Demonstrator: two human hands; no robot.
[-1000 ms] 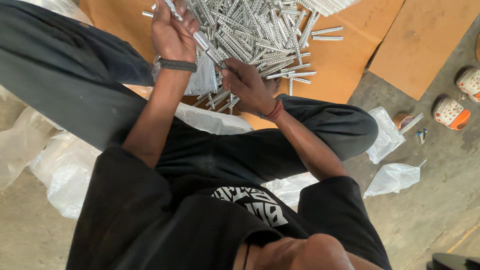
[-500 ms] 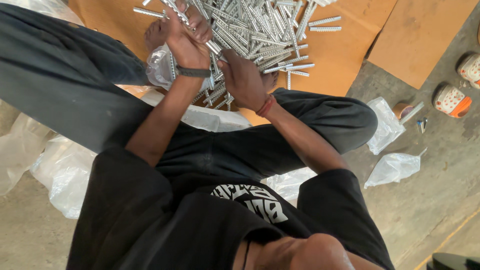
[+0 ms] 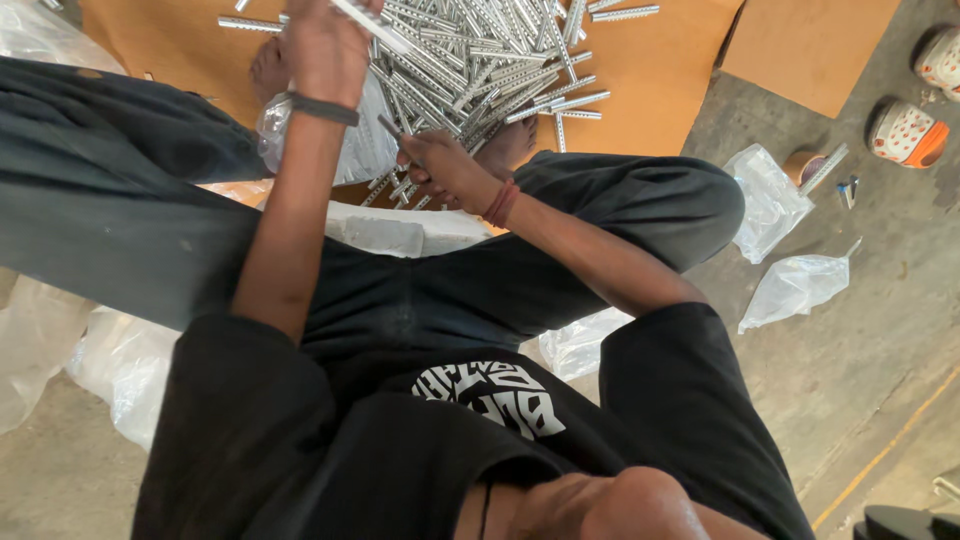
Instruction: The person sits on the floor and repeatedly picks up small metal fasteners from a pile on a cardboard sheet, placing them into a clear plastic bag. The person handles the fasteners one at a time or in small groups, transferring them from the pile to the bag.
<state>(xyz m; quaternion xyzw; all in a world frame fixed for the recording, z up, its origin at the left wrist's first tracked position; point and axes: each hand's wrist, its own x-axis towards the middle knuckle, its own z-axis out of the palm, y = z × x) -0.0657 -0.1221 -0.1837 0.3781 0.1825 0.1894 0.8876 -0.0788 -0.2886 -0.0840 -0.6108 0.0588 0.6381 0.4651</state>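
Near, the right hand (image 3: 440,165) pinches a few ridged metal rods (image 3: 395,185) above the lap. Farther, the left hand (image 3: 325,45) clamps one rod (image 3: 365,25) over the rod pile (image 3: 480,60) on cardboard (image 3: 650,80); loose grip could drop rods, scattering them.

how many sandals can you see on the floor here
2, both at the upper right on the concrete floor: one white and orange sandal beside the cardboard sheet, another cut off by the right frame edge. More may lie outside the view.
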